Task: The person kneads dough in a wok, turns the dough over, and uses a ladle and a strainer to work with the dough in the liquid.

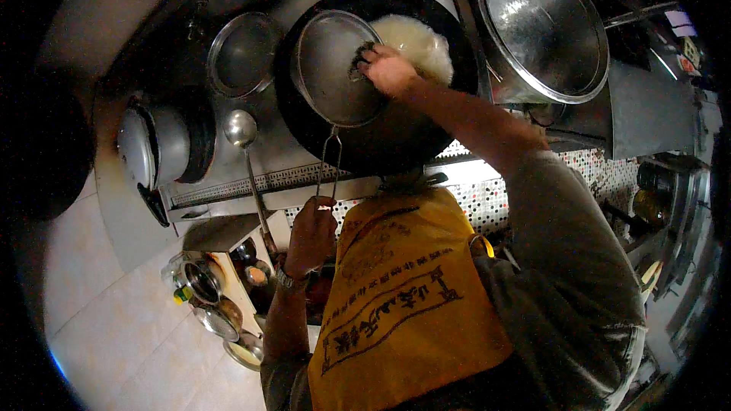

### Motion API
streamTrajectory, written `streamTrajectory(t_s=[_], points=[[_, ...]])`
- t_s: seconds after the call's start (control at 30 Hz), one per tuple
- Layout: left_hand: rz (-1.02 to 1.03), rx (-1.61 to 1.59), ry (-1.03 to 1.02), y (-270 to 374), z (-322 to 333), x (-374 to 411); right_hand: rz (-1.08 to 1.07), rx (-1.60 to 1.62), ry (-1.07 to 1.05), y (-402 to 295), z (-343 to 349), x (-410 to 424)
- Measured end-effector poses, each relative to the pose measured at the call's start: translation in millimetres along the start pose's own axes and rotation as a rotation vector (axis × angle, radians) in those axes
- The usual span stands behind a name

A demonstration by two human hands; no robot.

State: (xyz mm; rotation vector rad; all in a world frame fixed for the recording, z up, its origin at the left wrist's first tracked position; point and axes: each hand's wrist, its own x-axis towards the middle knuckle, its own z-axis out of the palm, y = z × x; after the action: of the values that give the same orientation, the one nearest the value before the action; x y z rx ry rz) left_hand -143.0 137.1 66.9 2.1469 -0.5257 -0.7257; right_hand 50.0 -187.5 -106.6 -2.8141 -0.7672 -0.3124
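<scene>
My left hand (313, 237), with a watch at the wrist, grips the wire handle of a round fine-mesh strainer (331, 85). The strainer lies over the left part of a large black wok (394, 148). In my right hand (389, 71) is a dark, coarse scrubber (361, 60), probably metal wool, pressed on the right side of the mesh. Pale, foamy liquid (417, 43) shows in the wok beside the strainer, partly under my right wrist. A metal ladle (241, 128) with a long handle rests left of the wok.
A round metal pan or sieve (243, 54) sits left of the wok, above a lidded metal pot (171, 145). At the upper right stands a large metal basin (545, 28). Several bowls and jars, among them a metal bowl (216, 322), stand at the lower left.
</scene>
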Motion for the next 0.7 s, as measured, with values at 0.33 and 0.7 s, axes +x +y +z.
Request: streamTrajectory(t_s=[0.33,0.7], points=[[-0.17,-0.376,-0.043,2,23,-2,0.682,0.578,0.009,-56,28,28],[0.118,0.055,0.032,-17,27,-16,0.418,0.4,-0.249,-69,15,37]])
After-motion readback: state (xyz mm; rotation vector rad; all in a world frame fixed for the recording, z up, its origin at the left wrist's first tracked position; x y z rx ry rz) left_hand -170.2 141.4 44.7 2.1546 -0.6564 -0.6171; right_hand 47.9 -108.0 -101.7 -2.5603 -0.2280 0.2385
